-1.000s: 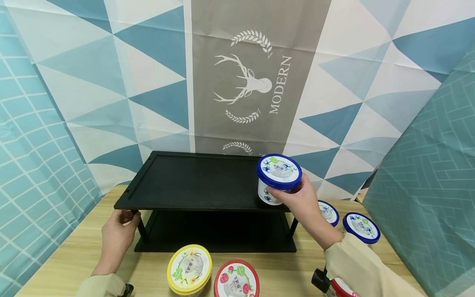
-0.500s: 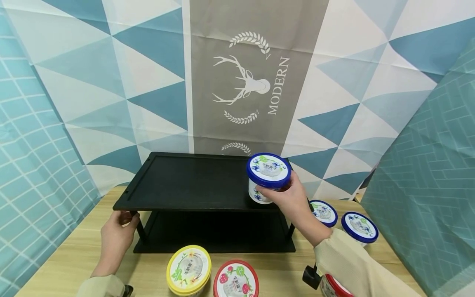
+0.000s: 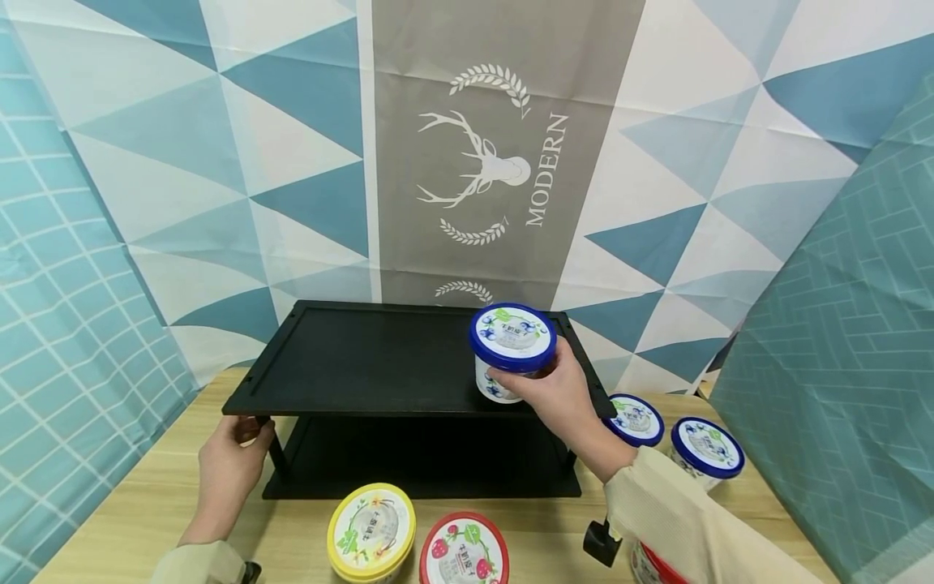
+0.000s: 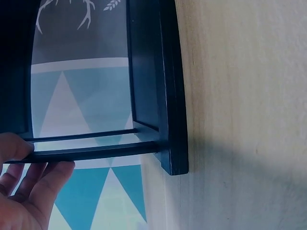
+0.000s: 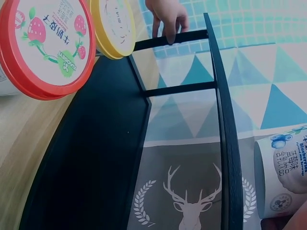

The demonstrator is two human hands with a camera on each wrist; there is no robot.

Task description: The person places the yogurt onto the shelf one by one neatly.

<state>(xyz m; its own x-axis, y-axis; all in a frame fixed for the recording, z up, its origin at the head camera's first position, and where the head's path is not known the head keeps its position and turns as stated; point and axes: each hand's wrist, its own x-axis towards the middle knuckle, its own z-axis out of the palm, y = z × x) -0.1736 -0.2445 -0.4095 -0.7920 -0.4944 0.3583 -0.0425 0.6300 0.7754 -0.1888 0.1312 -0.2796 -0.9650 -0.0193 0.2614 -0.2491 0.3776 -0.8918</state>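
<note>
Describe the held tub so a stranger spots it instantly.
Find the black two-tier shelf. Above the right side of its top, the right hand grips a blue-lidded white tub. Unlike the two other blue-lidded tubs beyond the shelf's right end, it is held.

Left hand [image 4: 26, 203] round a post [image 4: 105, 151] of a black rack [image 4: 172, 120] on a wooden tabletop [image 4: 249, 96]
</note>
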